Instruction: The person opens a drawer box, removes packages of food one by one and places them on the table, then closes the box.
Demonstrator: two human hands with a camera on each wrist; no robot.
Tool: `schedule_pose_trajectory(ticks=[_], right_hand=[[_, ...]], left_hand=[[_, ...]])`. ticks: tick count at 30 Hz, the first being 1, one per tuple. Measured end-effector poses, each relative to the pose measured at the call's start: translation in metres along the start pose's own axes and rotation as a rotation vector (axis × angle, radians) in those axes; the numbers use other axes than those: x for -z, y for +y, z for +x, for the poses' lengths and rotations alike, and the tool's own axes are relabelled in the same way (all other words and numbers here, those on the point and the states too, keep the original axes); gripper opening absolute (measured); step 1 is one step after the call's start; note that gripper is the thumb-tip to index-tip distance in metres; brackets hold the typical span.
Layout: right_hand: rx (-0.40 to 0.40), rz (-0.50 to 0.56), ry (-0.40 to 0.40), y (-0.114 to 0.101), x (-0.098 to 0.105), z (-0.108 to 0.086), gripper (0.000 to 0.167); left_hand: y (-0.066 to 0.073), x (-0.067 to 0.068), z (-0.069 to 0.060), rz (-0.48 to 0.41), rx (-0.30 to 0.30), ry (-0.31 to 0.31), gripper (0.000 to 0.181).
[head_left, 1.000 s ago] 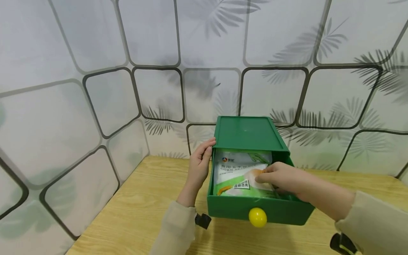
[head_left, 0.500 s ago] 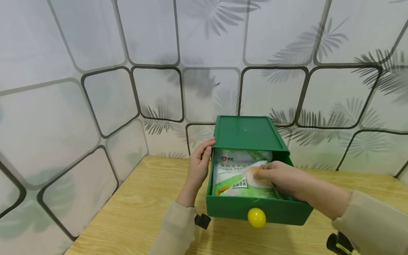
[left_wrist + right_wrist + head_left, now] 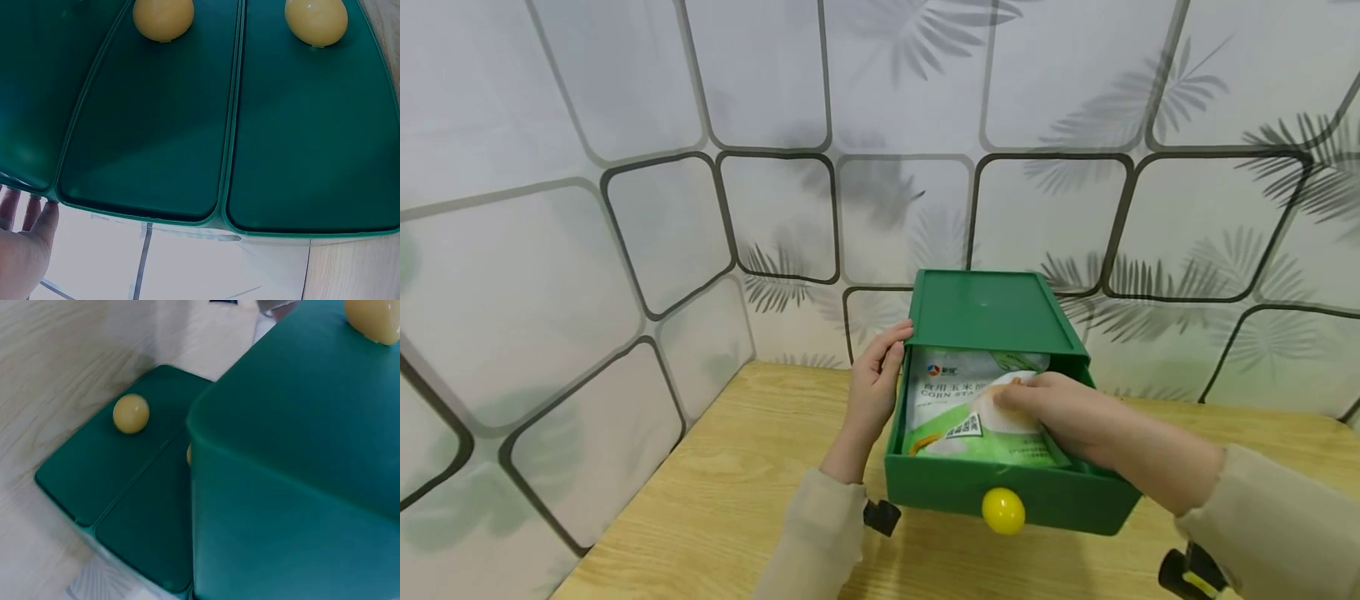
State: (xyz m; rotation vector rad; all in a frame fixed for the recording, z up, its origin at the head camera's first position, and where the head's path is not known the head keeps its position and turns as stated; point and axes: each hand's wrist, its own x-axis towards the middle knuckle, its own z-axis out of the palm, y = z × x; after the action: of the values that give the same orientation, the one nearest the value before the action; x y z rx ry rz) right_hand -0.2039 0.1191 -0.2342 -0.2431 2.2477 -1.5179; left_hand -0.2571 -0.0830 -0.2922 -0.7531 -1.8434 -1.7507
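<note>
In the head view a green drawer (image 3: 970,485) with a yellow knob (image 3: 1003,511) stands pulled out of the green cabinet (image 3: 988,310). Inside lies a white and green bag of corn starch (image 3: 951,417). My right hand (image 3: 1075,417) reaches over the drawer's right side and pinches the bag between thumb and fingers, the bag bulging near them; some fingers are hidden. My left hand (image 3: 876,383) rests with extended fingers against the cabinet's left side. The left wrist view shows that hand (image 3: 25,244) touching the cabinet's edge. My right hand is not visible in the right wrist view.
The cabinet stands on a wooden table (image 3: 730,483), before a patterned wall covering (image 3: 895,217). Lower drawer fronts (image 3: 144,125) with yellow knobs (image 3: 164,19) show in the left wrist view. The pulled-out drawer's corner (image 3: 281,525) fills much of the right wrist view.
My right hand has moved slightly left and away from me, with the bag's held part rising and bunching. My left hand stays at the cabinet's side.
</note>
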Motion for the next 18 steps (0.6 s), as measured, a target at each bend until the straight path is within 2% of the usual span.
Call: schedule_pose_trajectory(ticks=[11,18], right_hand=[[-0.013,0.003,0.03,-0.003,-0.002,0.001,0.045],[-0.011,0.0,0.011,0.001,-0.003,0.003,0.046]], left_hand=[[0.0,-0.002,0.001,-0.015,-0.023,0.011,0.027],[-0.028,-0.001,0.003,-0.016,-0.041,0.008,0.028]])
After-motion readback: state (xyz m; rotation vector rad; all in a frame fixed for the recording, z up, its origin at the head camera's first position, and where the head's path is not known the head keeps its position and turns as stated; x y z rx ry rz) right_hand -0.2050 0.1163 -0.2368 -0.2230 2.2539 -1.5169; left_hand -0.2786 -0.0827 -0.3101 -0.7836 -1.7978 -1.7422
